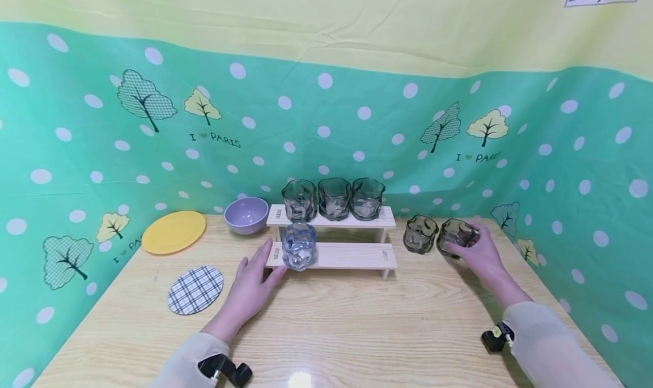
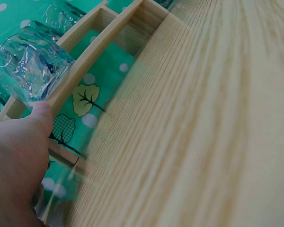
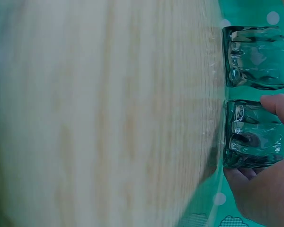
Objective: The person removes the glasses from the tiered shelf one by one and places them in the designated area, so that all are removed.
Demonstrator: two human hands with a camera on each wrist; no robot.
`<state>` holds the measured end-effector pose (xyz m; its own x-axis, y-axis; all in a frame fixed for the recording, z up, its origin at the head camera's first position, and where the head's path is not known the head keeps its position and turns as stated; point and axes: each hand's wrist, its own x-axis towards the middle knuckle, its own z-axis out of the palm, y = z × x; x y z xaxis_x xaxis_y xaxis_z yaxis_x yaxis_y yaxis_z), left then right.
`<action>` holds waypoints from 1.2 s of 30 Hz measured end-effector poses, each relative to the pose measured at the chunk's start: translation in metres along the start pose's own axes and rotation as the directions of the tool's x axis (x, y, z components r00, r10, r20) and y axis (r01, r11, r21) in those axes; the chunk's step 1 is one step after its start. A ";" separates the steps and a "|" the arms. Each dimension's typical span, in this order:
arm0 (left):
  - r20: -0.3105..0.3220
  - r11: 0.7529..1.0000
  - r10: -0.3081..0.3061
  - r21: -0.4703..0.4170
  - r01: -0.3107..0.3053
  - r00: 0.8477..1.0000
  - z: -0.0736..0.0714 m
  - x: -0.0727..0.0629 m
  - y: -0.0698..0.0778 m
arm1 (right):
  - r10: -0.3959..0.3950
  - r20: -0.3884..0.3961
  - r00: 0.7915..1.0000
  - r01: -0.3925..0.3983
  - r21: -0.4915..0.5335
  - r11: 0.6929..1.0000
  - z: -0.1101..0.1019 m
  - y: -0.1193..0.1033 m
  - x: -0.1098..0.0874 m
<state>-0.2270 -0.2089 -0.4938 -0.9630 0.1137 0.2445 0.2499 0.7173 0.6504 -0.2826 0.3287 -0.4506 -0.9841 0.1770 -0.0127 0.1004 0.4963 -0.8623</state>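
On the two-tier wooden rack (image 1: 352, 256), a blue-tinted glass (image 1: 299, 247) stands at the left of the lower tier. My left hand (image 1: 250, 286) is at that end, fingers spread and fairly straight, thumb tip at the glass's base by the tier's front edge. In the left wrist view the thumb meets the base of the glass (image 2: 31, 64); the other fingers are mostly hidden. On the table right of the rack, my right hand (image 1: 479, 252) grips a smoky grey glass (image 1: 454, 238) between thumb and fingers. Another grey glass (image 1: 420, 234) stands just left of it.
Three grey glasses (image 1: 334, 199) line the upper tier. Left of the rack are a purple bowl (image 1: 247, 216), a yellow plate (image 1: 174, 233) and a checked round mat (image 1: 196, 290). A patterned cloth (image 1: 326, 116) hangs behind the table (image 1: 357, 331) and along its sides.
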 end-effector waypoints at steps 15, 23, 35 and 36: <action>-0.008 1.000 0.006 -0.003 -0.006 1.000 0.000 0.001 0.000 | -0.002 0.032 0.999 0.002 -0.008 1.000 0.000 -0.002 0.005; -0.006 1.000 0.007 -0.003 -0.007 1.000 0.000 0.000 -0.001 | -0.001 0.057 0.998 0.001 -0.005 1.000 0.000 0.001 0.007; -0.006 1.000 0.012 -0.006 -0.012 1.000 0.001 -0.001 -0.001 | -0.009 0.066 0.998 0.009 -0.002 1.000 0.001 0.004 0.006; -0.007 1.000 0.012 -0.007 -0.012 1.000 0.001 -0.001 -0.001 | -0.007 0.065 0.998 0.007 -0.004 1.000 0.001 0.005 0.006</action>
<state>-0.2264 -0.2095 -0.4953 -0.9593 0.1177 0.2568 0.2619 0.7112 0.6524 -0.2882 0.3313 -0.4551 -0.9922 0.1178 -0.0397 0.0939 0.5011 -0.8603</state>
